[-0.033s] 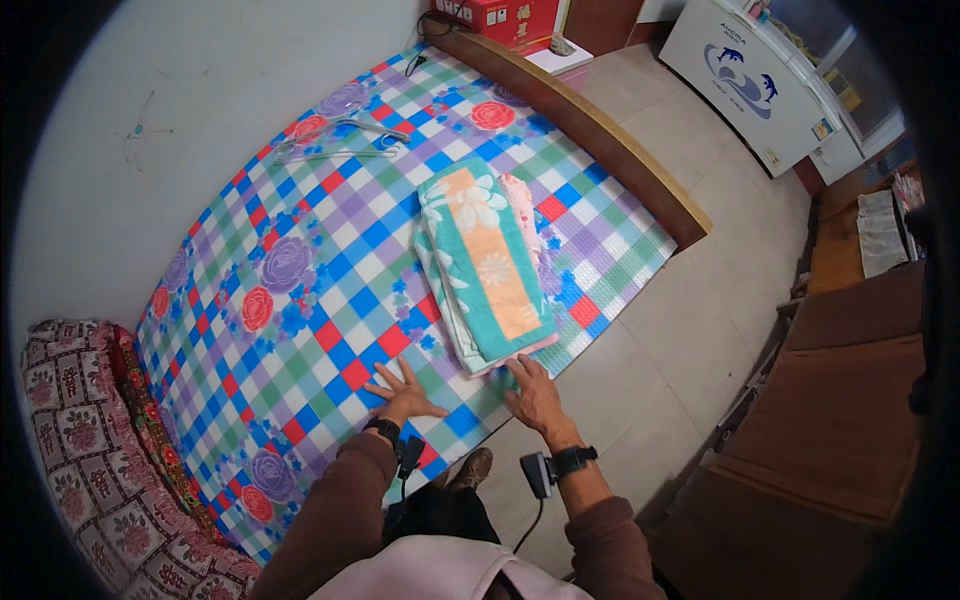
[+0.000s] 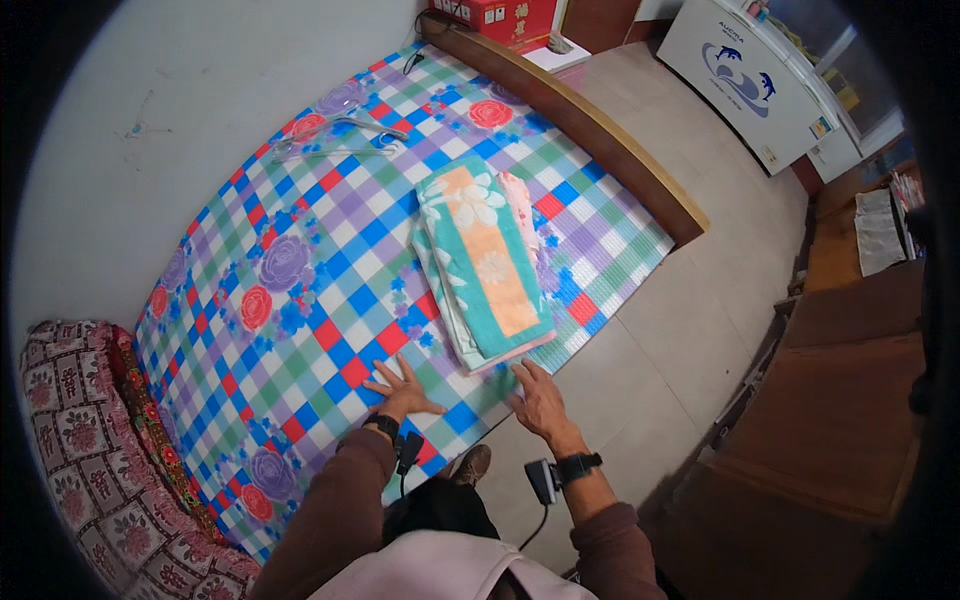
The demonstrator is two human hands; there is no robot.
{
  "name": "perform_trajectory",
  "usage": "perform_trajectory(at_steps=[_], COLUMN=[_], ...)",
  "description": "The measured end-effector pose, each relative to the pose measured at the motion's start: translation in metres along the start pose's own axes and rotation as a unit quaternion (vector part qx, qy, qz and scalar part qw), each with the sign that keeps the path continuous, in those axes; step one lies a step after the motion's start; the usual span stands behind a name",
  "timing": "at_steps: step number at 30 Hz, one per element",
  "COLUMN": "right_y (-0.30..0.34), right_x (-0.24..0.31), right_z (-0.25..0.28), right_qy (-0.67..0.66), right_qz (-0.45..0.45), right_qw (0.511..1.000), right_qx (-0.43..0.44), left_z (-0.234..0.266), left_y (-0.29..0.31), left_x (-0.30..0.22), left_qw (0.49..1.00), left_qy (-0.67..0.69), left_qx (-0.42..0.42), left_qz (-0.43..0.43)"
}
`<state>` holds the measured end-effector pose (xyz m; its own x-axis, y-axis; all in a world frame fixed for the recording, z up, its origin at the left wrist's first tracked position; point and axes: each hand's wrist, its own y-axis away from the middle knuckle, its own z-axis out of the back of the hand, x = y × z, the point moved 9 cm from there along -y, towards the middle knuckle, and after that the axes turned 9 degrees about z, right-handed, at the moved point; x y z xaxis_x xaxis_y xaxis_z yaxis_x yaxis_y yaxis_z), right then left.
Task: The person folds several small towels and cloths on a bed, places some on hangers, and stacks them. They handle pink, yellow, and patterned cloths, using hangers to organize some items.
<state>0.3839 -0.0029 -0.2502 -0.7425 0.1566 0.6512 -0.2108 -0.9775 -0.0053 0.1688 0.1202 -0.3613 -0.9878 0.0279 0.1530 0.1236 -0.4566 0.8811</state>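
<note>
A folded towel (image 2: pixel 492 268), green with an orange band and white flowers, lies on a checked, flower-printed bed mat (image 2: pixel 318 384). Under its right side a pink patterned cloth (image 2: pixel 519 205) sticks out. My left hand (image 2: pixel 402 392) rests on the mat to the left of the towel's near end, fingers spread and nothing held. Just off the towel's near right corner is my right hand (image 2: pixel 540 404), near the bed's edge, its fingers loosely apart and holding nothing. Each wrist wears a black strap with a small device.
Two hangers (image 2: pixel 340 143) lie on the mat's far left. A wooden bed board (image 2: pixel 600 130) bounds the far right side. Bundled bedding (image 2: pixel 105 480) sits at the left. Beyond the tiled floor (image 2: pixel 660 330) stand a white chest freezer (image 2: pixel 735 85) and brown cabinets (image 2: pixel 820 420).
My right hand has shifted slightly right and toward me, away from the towel's near edge. The left hand stays in place on the mat.
</note>
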Motion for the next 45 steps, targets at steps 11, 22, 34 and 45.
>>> perform_trajectory(at_steps=[11,22,34,45], right_y=[0.258,0.168,0.166,0.194], right_x=[-0.012,0.026,0.152,0.191], right_z=[0.018,0.014,-0.042,-0.006], right_qy=[-0.093,-0.083,-0.056,0.014], right_qz=[-0.297,-0.234,-0.305,-0.367], right_qw=[0.950,0.950,0.904,0.889], right_qx=[0.036,-0.190,-0.293,-0.273], left_z=[0.002,-0.015,-0.006,0.289], left_y=[-0.007,-0.011,0.002,-0.044], left_x=[0.001,-0.009,-0.010,-0.077], left_qw=[0.999,0.970,0.911,0.784], left_qy=[-0.043,-0.201,-0.101,0.184], left_qx=[0.020,0.135,0.323,-0.217], left_qz=[0.009,-0.012,-0.237,-0.552])
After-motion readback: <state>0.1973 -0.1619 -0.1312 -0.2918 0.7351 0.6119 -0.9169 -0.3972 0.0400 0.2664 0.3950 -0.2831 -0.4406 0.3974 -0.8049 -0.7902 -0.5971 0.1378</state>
